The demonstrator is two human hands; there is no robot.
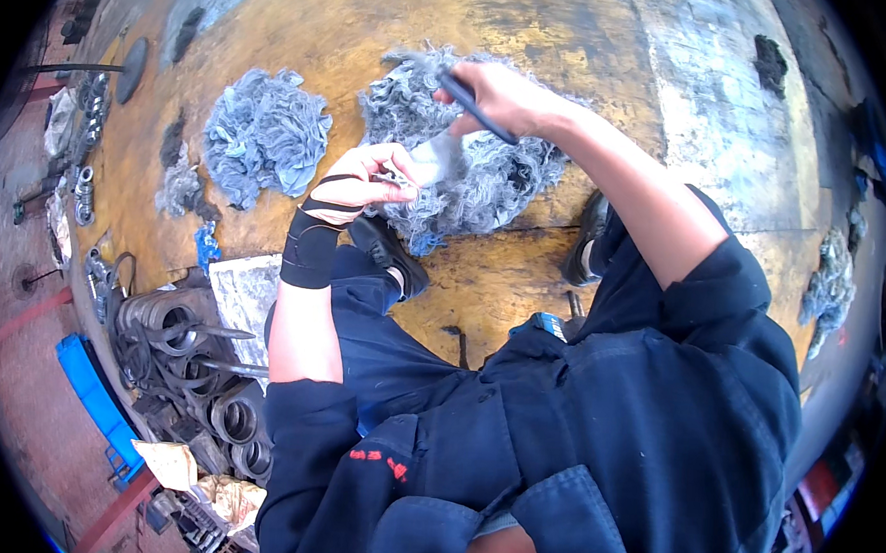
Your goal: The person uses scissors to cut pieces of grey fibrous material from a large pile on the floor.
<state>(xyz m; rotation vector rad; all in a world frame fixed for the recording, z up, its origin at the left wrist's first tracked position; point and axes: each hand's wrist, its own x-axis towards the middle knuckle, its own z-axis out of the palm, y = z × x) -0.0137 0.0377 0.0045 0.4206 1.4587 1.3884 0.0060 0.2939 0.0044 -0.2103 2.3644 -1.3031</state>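
My left hand [363, 184], with a black wrist wrap, pinches a tuft of grey fibre pulled out of the big grey woolly pile [468, 178] on the wooden floor. My right hand [498, 94] is over the same pile and grips a thin dark tool [477, 108] that slants across it. The tool's tip sits close to the pale tuft [434, 161] between both hands. A second grey fibre heap [265, 137] lies to the left, apart from both hands.
Metal rings and bearings [193, 354] are stacked at the lower left beside a blue crate [96, 399]. My black shoes [389, 254] rest on the yellowish board [523, 281]. More grey fibre [831, 287] lies at the far right.
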